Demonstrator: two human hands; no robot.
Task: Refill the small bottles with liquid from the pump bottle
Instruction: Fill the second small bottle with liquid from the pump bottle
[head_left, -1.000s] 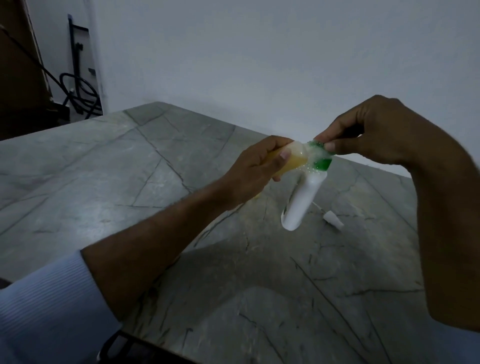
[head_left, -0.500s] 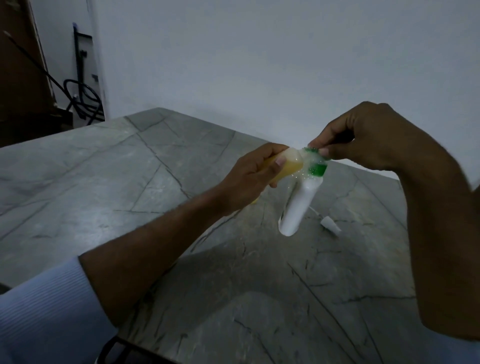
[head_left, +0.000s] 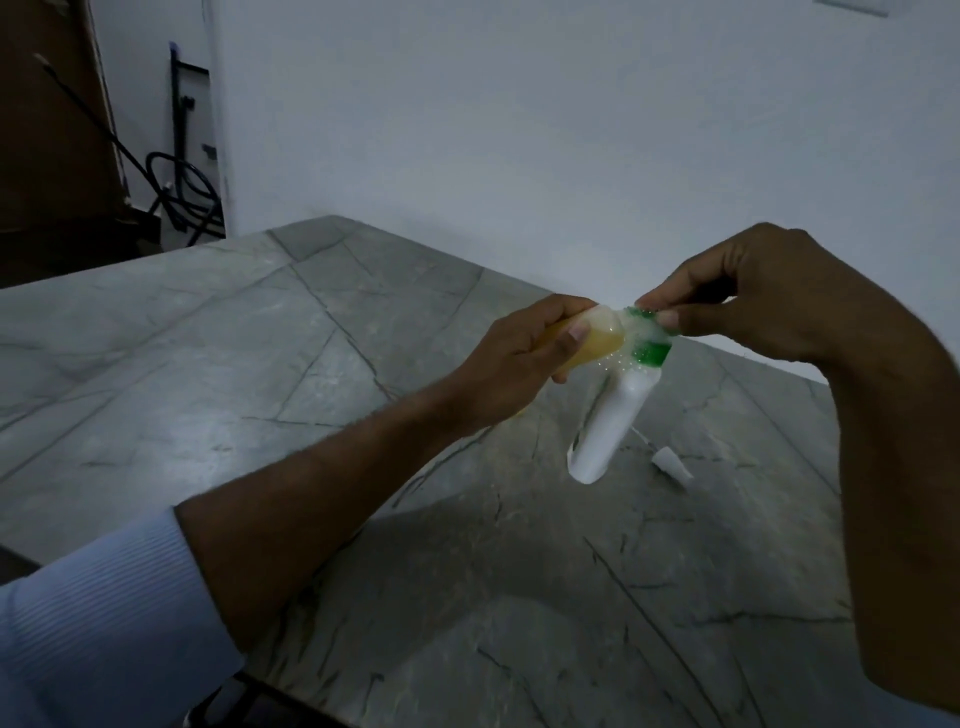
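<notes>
Both hands have drifted slightly lower and left in the head view since a second ago, their grips unchanged. Left hand (head_left: 511, 364) wraps a small bottle (head_left: 750, 345) of yellow liquid, tipped on its side, mouth pointing right. Right hand (head_left: 748, 299) pinches the green-collared top of the white pump bottle (head_left: 613, 421), which hangs down-left above the stone table (head_left: 218, 364). Mouth meets foamy nozzle; likely filling continues. A white cap (head_left: 672, 464) lies below right.
</notes>
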